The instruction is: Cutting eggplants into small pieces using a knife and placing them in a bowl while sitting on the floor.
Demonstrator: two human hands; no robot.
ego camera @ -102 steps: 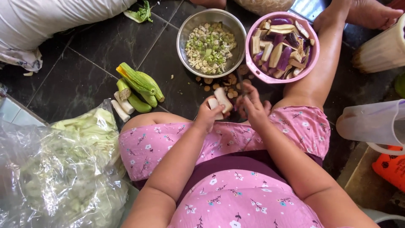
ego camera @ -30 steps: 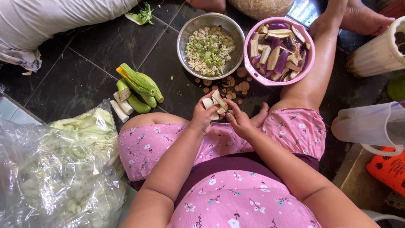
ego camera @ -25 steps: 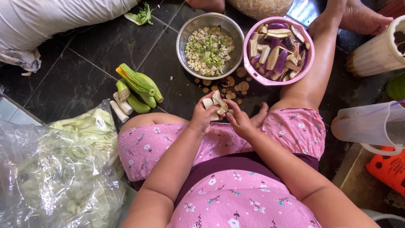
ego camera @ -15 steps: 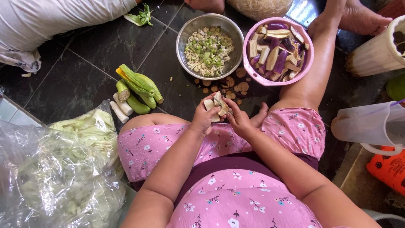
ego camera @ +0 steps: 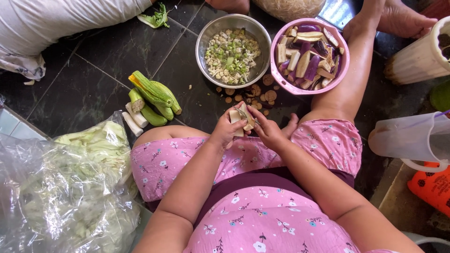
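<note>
The left hand curls around a pale vegetable piece, held above the knees. The right hand closes on a small knife whose blade meets that piece. Just beyond, brown trimmings lie on the dark floor before a steel bowl and a pink bowl of eggplant chunks.

A floor of dark, glossy square tiles with thin pale grout lines is seen throughout. A strip of lighter tile is noted at the left edge. Even, diffuse daylight is reflected softly off the tiles; no walls, windows or furniture are shown.
</note>
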